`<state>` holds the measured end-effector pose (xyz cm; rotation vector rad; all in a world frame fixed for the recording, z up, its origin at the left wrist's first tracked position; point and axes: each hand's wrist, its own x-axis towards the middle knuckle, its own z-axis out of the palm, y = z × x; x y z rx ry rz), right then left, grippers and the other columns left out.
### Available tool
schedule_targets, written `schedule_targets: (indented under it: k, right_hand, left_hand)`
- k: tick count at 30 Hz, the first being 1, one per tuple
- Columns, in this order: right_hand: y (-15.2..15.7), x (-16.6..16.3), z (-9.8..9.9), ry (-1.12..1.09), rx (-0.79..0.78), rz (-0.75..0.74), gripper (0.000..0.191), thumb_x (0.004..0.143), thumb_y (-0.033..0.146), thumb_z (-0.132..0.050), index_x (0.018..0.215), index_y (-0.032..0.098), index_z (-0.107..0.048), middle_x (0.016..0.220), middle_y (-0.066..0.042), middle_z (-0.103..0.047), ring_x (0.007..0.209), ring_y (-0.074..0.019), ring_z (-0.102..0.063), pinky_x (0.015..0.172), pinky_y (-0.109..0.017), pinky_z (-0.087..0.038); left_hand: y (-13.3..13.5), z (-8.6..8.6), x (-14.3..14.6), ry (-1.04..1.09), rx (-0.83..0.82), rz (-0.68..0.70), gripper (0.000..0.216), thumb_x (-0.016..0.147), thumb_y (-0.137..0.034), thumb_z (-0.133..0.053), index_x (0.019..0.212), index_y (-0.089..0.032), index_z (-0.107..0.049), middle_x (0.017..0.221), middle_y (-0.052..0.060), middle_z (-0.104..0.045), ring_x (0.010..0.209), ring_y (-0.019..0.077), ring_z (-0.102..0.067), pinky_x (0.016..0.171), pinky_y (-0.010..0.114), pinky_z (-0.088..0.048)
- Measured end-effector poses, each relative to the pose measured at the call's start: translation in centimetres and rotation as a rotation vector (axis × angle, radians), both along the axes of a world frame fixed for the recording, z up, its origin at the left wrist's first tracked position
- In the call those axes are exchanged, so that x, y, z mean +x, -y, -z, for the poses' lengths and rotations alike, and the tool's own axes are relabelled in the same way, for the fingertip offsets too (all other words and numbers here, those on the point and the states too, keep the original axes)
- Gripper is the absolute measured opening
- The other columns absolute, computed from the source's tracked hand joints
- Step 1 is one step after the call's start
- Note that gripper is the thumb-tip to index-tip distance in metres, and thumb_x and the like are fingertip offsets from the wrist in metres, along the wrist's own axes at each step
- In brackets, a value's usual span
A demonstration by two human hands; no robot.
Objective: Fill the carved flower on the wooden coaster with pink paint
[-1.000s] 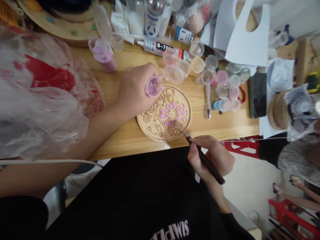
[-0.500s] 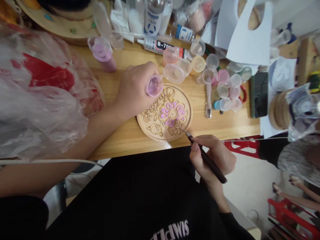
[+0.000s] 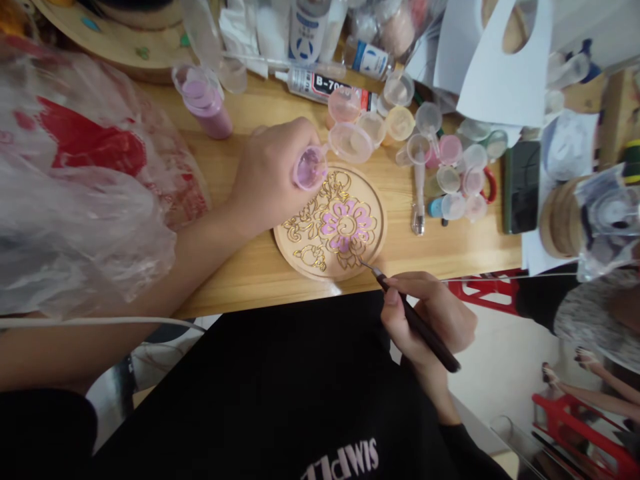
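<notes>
A round wooden plaque [image 3: 299, 265] lies on the table, bearing gold outlined flowers; several petals of the large flower [image 3: 349, 225] are filled with pink-purple. My left hand [image 3: 273, 180] is closed around a small clear cup [image 3: 309, 168] with purple paint in it, over the plaque's upper left edge. In my right hand [image 3: 425, 310] is a dark-handled tool with a thin metal tip [image 3: 417, 323], held like a pen. Its tip is at the lower petals, where I cannot tell whether it touches the surface.
Behind the plaque stand several small paint cups [image 3: 400, 125], a B-7000 glue tube [image 3: 320, 85] and a purple paint bottle [image 3: 207, 110]. A plastic bag [image 3: 100, 187] covers the left side. A phone [image 3: 521, 188] lies to the right, and a cable [image 3: 100, 323] crosses the table's front left.
The view has shifted slightly. The tool's tip stays near the lower petals, and both hands keep hold of the same things.
</notes>
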<state>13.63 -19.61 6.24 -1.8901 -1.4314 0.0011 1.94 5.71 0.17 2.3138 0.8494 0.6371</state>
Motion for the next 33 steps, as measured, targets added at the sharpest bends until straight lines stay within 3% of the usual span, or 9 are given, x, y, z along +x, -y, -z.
schedule_targets:
  k: [12,16,24,33]
  right_hand:
    - [0.0,0.1,0.2,0.011,0.021,-0.014,0.016,0.090,0.011,-0.070,0.092,0.027,-0.069,0.077,0.004,-0.082,0.056,-0.0138,-0.076,0.049,-0.022,-0.056]
    - [0.0,0.1,0.4,0.020,0.022,0.003,0.018,0.089,0.009,-0.070,0.092,0.027,-0.069,0.077,0.004,-0.082,0.057,-0.0146,-0.077,0.049,-0.023,-0.056]
    - [-0.1,0.3,0.5,0.015,0.024,-0.006,0.016,0.089,0.011,-0.071,0.092,0.027,-0.069,0.078,0.004,-0.082,0.058,-0.0138,-0.076,0.052,-0.022,-0.056]
    - [-0.5,0.3,0.2,0.007,0.057,-0.026,0.019,0.085,0.009,-0.069,0.089,0.027,-0.068,0.072,0.004,-0.080,0.053,-0.0149,-0.073,0.044,-0.023,-0.050]
  left_hand:
    - [0.0,0.3,0.0,0.038,-0.008,0.023,0.032,0.082,-0.016,-0.083,0.087,-0.028,-0.054,0.094,0.002,-0.078,0.099,0.0338,-0.079,0.094,0.046,-0.058]
    - [-0.1,0.8,-0.3,0.089,0.052,0.045,0.026,0.083,-0.018,-0.077,0.086,-0.029,-0.053,0.091,0.003,-0.077,0.094,0.0350,-0.079,0.087,0.048,-0.059]
    - [0.0,1.6,-0.7,0.153,0.081,0.040,0.022,0.087,-0.022,-0.077,0.090,-0.030,-0.058,0.093,0.001,-0.077,0.095,0.0310,-0.078,0.088,0.047,-0.060]
    - [-0.1,0.9,-0.4,0.105,0.063,0.047,0.023,0.084,-0.022,-0.076,0.087,-0.030,-0.054,0.092,0.003,-0.077,0.092,0.0313,-0.078,0.086,0.047,-0.060]
